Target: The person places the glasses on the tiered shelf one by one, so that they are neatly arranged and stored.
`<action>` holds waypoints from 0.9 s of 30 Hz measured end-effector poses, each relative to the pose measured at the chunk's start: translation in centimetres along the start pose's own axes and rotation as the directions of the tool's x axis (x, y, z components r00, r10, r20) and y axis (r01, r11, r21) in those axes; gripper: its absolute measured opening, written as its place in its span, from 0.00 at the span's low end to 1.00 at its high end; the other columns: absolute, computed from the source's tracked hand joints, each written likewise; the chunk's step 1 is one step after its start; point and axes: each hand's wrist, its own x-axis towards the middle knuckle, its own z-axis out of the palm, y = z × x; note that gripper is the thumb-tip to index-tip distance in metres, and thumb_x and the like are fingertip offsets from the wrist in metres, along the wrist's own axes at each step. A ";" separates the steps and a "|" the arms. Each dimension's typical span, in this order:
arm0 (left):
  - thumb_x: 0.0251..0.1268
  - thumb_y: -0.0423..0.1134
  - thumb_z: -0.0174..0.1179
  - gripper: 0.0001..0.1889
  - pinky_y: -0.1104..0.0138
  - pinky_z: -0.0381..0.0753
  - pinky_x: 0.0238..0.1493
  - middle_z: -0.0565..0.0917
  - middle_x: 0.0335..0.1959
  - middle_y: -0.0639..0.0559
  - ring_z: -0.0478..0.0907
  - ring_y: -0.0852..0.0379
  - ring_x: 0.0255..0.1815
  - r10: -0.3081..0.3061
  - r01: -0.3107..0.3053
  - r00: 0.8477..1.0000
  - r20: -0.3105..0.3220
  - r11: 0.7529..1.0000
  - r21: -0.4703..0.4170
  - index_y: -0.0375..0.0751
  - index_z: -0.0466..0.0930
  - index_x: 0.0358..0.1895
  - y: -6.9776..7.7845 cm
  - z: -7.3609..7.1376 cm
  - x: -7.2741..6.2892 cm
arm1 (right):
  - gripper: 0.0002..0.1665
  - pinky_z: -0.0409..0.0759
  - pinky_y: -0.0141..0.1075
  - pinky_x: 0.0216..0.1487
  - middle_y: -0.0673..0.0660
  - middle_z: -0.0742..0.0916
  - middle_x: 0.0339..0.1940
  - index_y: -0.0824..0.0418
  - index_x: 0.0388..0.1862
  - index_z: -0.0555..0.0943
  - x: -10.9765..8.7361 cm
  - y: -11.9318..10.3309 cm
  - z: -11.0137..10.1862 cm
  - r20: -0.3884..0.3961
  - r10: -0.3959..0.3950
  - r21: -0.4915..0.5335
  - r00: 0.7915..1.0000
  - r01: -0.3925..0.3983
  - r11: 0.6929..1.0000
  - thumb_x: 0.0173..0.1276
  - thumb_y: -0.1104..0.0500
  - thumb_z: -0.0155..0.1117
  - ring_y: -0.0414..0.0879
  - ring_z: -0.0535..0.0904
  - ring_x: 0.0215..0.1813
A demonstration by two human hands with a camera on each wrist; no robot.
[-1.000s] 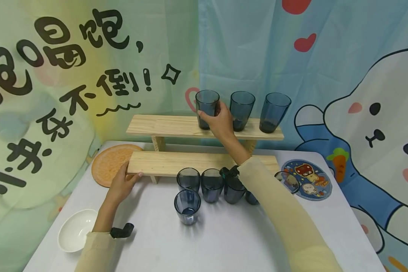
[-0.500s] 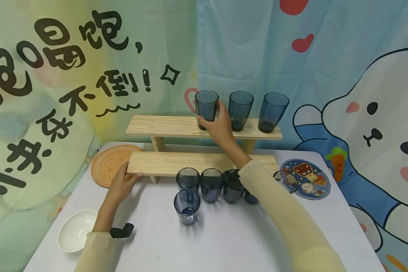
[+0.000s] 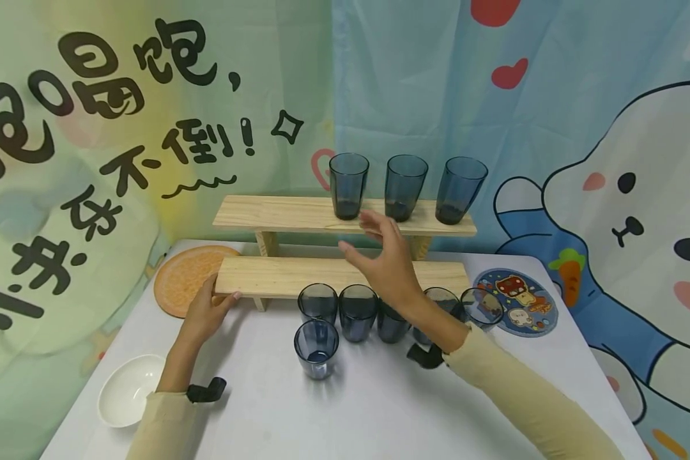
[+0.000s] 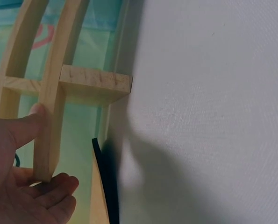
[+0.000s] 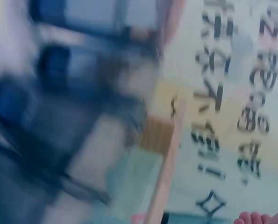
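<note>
A two-tier wooden shelf stands at the table's back; its upper board (image 3: 276, 212) carries three blue-tinted drinking glasses: a left one (image 3: 348, 185), a middle one (image 3: 405, 185) and a right one (image 3: 462, 191). My left hand (image 3: 208, 314) grips the left end of the lower board (image 3: 282, 276), thumb above and fingers beneath, as the left wrist view also shows. With nothing in it and fingers spread, my right hand (image 3: 388, 265) hovers before the shelf, below the left and middle glasses. Several more glasses (image 3: 358, 313) line up before the lower board, partly behind my right arm.
One glass (image 3: 316, 351) stands in front of that row. A white bowl (image 3: 128, 391) sits at the left front, with an orange round mat (image 3: 186, 281) behind it. Right of the shelf lies a blue cartoon mat (image 3: 520, 303). A printed curtain (image 3: 402, 76) hangs behind.
My right hand has let go of the left glass on the upper board and drawn back down toward me. That glass stays upright there. The left hand keeps its hold.
</note>
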 end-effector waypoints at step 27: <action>0.82 0.50 0.58 0.44 0.33 0.52 0.80 0.54 0.82 0.24 0.49 0.25 0.84 0.007 -0.007 1.000 -0.002 1.000 0.019 0.28 0.44 0.84 0.0 0.0 -0.1 | 0.57 0.71 0.57 0.76 0.62 0.75 0.74 0.63 0.79 0.65 -15.8 3.0 7.8 0.197 0.340 0.036 0.920 -0.353 0.935 0.59 0.47 0.85 0.60 0.73 0.75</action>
